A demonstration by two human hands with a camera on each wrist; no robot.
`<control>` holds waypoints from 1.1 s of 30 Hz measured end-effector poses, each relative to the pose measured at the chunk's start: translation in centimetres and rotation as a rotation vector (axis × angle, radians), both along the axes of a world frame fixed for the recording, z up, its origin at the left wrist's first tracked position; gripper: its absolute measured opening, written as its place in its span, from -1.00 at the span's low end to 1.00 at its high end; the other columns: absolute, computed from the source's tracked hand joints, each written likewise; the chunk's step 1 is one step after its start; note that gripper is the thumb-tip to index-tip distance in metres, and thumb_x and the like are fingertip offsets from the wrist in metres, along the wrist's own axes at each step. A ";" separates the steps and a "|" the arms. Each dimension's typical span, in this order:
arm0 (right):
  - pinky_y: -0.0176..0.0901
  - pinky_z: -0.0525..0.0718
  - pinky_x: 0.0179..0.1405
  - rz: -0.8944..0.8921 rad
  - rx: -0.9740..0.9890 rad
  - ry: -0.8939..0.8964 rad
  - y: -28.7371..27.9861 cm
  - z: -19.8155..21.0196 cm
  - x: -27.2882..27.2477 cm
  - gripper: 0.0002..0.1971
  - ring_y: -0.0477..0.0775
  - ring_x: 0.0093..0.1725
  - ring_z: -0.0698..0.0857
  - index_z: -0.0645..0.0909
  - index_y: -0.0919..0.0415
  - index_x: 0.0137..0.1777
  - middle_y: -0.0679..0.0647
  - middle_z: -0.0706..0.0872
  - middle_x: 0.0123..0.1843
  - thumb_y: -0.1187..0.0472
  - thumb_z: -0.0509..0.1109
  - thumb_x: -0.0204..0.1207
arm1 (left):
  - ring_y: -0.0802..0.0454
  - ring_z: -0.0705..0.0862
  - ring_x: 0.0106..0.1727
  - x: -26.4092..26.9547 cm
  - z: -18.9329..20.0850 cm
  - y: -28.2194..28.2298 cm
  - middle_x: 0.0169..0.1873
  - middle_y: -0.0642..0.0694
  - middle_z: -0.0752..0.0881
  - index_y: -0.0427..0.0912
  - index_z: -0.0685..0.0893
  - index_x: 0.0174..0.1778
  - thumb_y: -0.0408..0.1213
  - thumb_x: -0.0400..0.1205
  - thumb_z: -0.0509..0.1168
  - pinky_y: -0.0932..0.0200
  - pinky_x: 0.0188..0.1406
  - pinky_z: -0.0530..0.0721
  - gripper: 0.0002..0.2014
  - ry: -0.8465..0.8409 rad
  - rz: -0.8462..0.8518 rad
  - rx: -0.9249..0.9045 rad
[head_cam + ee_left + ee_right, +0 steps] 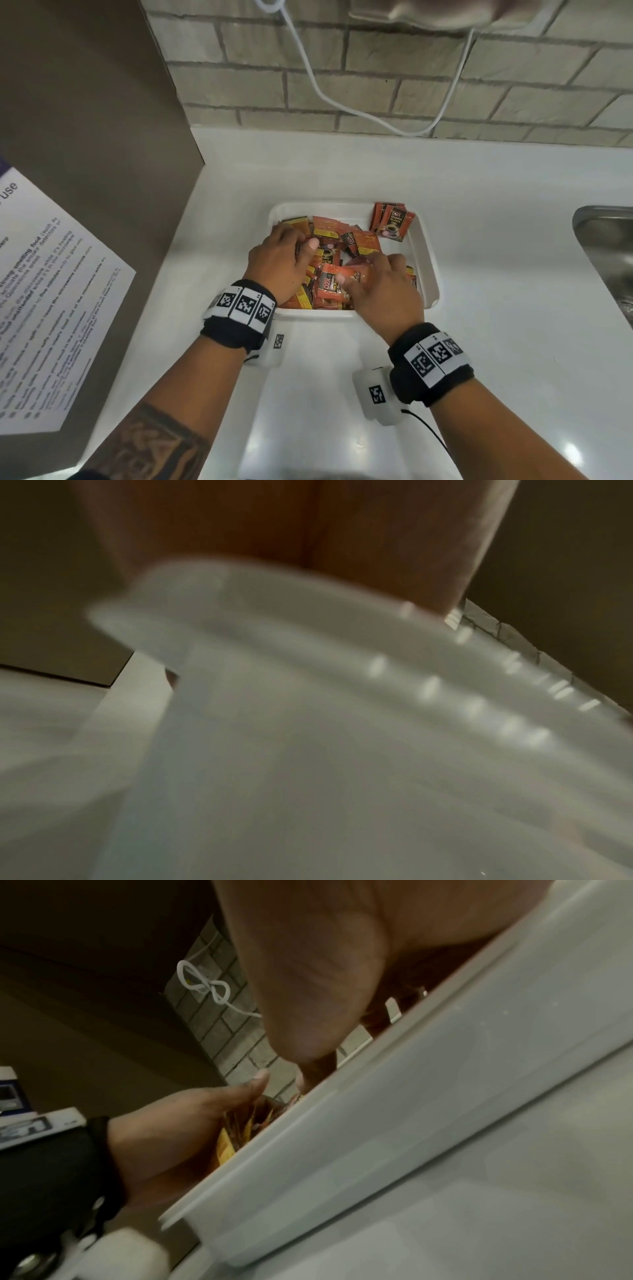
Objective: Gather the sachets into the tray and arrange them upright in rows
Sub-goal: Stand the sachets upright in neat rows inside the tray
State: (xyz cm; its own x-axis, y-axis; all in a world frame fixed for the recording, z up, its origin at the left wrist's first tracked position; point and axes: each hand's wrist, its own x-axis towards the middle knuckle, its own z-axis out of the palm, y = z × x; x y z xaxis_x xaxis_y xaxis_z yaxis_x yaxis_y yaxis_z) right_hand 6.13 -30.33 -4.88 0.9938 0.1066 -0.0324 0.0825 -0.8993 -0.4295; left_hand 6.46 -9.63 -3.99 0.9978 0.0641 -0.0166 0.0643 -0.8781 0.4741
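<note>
A printed notice [51, 301] is lying on the brown panel at the far left. On the white counter [496, 240] a white tray [432, 270] is sitting, holding a loose heap of sachets [342, 260], which are lying flat and crossed over one another; they are small orange-red packets with yellow bands, dark panels and a coffee cup picture. The left hand [277, 263] is resting on the heap at the tray's left side, its fingers curling down into the sachets and its thumb lying flat across one. The right hand [387, 291] is reaching in over the near rim, its thumb pressing on a sachet; whether its fingers are pinching anything cannot be told. In the tray's far right corner a few upright sachets [392, 222] are leaning against the wall. A white cable [346, 106] is hanging on the brick wall, and a steel sink [603, 246] is showing at the far right.
</note>
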 end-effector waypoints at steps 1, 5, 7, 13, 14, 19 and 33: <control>0.17 0.61 0.25 -0.029 -0.059 -0.034 -0.1 0.0 0.3 -0.28 0.30 0.37 0.55 0.47 0.09 0.45 0.15 0.48 0.41 -0.47 0.22 0.52 | -0.10 0.51 0.51 -0.1 0.0 0.1 0.47 -0.08 0.48 -0.11 0.58 0.34 0.20 0.78 -0.13 -0.11 0.36 0.53 -0.44 -0.010 -0.003 -0.028; 0.32 0.38 0.55 -0.211 -0.168 0.135 -0.4 0.1 1.5 -0.07 0.38 0.64 0.28 0.27 0.15 0.63 0.27 0.25 0.67 -0.57 -0.04 0.51 | -0.05 0.36 0.62 -1.2 -0.3 0.7 0.58 -0.02 0.36 -0.03 0.50 0.47 0.47 0.61 -0.23 -0.17 0.53 0.45 -0.20 -0.025 -0.058 -0.202; 0.36 0.34 0.56 -0.241 -0.187 0.223 0.0 0.0 1.9 -0.04 0.35 0.66 0.24 0.15 0.16 0.68 0.27 0.24 0.68 -0.57 -0.09 0.51 | -0.02 0.35 0.63 -1.5 -0.7 0.9 0.63 0.04 0.28 0.02 0.44 0.53 0.59 0.51 -0.15 -0.24 0.53 0.48 -0.11 -0.037 -0.106 -0.238; 0.40 0.35 0.44 -0.217 -0.150 0.313 3.5 0.3 2.1 -0.09 0.34 0.60 0.27 0.12 0.11 0.70 0.22 0.29 0.63 -0.54 -0.04 0.54 | 0.00 0.12 0.72 -0.6 -1.7 0.6 0.67 0.04 0.18 0.12 0.33 0.59 0.73 0.17 0.12 -0.43 0.64 0.17 0.12 -0.054 -0.127 0.032; 0.38 0.36 0.43 -0.204 -0.123 0.305 4.1 0.2 2.2 -0.11 0.33 0.59 0.29 0.15 0.10 0.68 0.21 0.31 0.61 -0.52 -0.02 0.54 | -0.01 0.12 0.72 -0.4 -1.7 0.6 0.66 0.04 0.19 0.11 0.35 0.58 0.72 0.16 0.14 -0.43 0.64 0.14 0.12 -0.053 -0.123 0.036; 0.32 0.38 0.42 -0.214 0.119 0.197 3.8 0.0 3.4 -0.31 0.35 0.54 0.35 0.38 0.06 0.56 0.24 0.38 0.59 -0.41 0.11 0.62 | 0.03 0.21 0.69 1.1 -2.1 1.2 0.60 0.07 0.35 0.02 0.58 0.42 0.65 0.22 0.17 -0.30 0.59 0.29 -0.01 -0.121 -0.160 -0.038; 0.38 0.30 0.53 -0.139 0.339 0.344 4.6 -0.6 4.4 -0.31 0.36 0.64 0.20 0.22 -0.06 0.69 0.16 0.17 0.71 -0.23 0.29 0.62 | 0.00 0.10 0.74 2.0 -1.6 1.2 0.71 0.17 0.21 0.23 0.33 0.65 0.65 0.31 0.08 -0.26 0.63 0.27 -0.01 0.055 -0.200 0.122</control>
State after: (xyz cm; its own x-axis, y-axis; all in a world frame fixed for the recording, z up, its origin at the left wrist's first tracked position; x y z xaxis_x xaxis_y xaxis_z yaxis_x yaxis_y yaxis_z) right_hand 10.48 -25.69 -5.53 0.9373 0.0355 -0.3468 -0.2254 -0.6971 -0.6806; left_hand 8.46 -8.43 -5.60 0.9887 -0.1296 -0.0759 -0.0935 -0.9265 0.3646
